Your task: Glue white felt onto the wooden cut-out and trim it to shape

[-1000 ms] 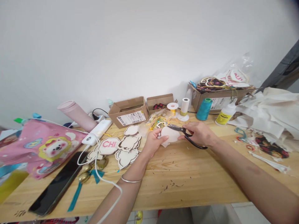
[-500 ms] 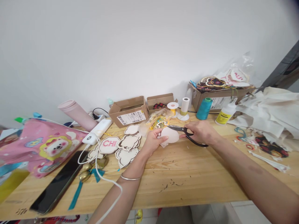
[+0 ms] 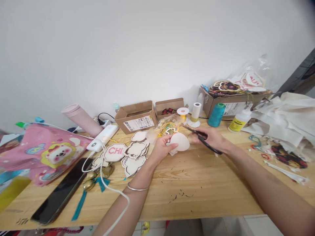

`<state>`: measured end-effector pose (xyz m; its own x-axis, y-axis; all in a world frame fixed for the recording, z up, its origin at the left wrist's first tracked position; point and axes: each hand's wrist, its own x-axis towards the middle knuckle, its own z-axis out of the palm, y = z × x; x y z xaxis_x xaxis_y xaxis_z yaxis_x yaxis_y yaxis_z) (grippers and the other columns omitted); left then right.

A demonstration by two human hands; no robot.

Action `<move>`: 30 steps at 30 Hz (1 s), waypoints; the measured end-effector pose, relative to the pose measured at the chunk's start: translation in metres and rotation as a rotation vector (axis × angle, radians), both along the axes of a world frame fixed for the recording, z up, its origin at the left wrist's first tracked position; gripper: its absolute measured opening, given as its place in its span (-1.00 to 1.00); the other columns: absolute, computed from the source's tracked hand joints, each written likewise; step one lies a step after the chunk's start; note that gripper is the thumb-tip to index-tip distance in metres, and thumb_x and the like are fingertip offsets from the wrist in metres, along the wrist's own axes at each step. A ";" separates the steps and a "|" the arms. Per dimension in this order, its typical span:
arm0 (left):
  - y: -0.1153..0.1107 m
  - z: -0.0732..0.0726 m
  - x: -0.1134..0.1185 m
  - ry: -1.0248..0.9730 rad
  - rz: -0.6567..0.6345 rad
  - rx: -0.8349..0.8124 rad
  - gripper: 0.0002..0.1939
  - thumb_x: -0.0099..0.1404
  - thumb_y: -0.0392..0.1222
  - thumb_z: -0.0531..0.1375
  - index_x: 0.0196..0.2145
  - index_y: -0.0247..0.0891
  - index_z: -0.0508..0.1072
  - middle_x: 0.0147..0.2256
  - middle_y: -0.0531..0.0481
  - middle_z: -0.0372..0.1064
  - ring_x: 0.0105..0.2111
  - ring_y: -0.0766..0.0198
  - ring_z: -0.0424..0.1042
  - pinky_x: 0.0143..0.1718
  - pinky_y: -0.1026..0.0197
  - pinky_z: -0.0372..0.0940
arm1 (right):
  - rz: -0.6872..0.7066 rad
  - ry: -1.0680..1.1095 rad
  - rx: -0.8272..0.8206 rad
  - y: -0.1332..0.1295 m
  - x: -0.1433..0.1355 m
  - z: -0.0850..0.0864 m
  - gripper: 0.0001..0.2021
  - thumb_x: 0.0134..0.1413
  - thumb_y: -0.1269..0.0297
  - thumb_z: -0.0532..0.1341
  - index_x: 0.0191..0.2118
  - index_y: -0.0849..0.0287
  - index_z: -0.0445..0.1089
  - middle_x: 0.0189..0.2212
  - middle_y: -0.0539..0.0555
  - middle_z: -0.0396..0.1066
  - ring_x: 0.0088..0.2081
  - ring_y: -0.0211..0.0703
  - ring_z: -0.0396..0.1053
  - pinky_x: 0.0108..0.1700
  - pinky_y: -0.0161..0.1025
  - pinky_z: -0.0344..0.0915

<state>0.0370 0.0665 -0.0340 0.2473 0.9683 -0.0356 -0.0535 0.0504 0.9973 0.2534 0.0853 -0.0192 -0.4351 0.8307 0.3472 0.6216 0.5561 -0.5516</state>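
Note:
My left hand [image 3: 163, 146] is closed on a white rounded piece [image 3: 180, 142], thumb on top, with a ragged bit hanging at its lower edge. Whether the piece is paper or cloth I cannot tell. Just right of it, my right hand [image 3: 211, 139] grips black-handled scissors [image 3: 208, 144], whose blades point up and left, apart from the piece. Left of my left hand lie several cloud-shaped cutouts [image 3: 135, 166] with dark edges and a white plaque [image 3: 114, 152] lettered CHI in pink. Behind the piece is a tangle of yellow cord [image 3: 168, 127].
Cardboard boxes [image 3: 136, 118] line the wall. A teal thread cone [image 3: 216, 114], a glue bottle [image 3: 239, 120] and white fabric [image 3: 290, 114] stand or lie at right. At left are a phone [image 3: 61, 191], a white cable [image 3: 115, 190], a pink bag [image 3: 49, 150] and a pink tumbler [image 3: 82, 119].
The scissors have drawn back from the white piece's upper edge, moving right and tilting, with my right hand. My left hand and the piece have hardly moved.

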 end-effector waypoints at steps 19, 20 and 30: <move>0.001 -0.005 -0.001 -0.003 -0.063 0.038 -0.62 -0.08 -0.19 0.32 -0.24 -0.32 0.49 -0.34 -0.05 0.46 -0.42 0.30 0.38 -0.37 0.30 0.26 | -0.050 -0.261 0.261 -0.003 -0.002 -0.010 -0.52 -0.06 -0.13 0.11 -0.31 0.25 0.42 -0.55 0.08 0.35 -0.52 -0.23 0.23 -0.47 -0.32 0.07; 0.001 -0.004 -0.001 -0.004 -0.066 0.038 -0.62 -0.09 -0.19 0.32 -0.24 -0.32 0.49 -0.34 -0.05 0.46 -0.42 0.30 0.38 -0.37 0.30 0.26 | -0.039 -0.257 0.259 -0.003 -0.002 -0.010 -0.52 -0.06 -0.12 0.11 -0.31 0.25 0.42 -0.56 0.08 0.35 -0.52 -0.23 0.23 -0.47 -0.33 0.08; 0.001 -0.003 -0.001 -0.001 -0.063 0.010 -0.62 -0.11 -0.24 0.33 -0.25 -0.36 0.48 -0.38 -0.03 0.47 -0.47 0.33 0.37 -0.40 0.31 0.26 | -0.022 -0.282 0.249 -0.005 -0.003 -0.004 -0.59 -0.02 -0.07 0.09 -0.43 0.23 0.41 -0.65 0.05 0.32 -0.58 -0.25 0.21 -0.52 -0.34 0.01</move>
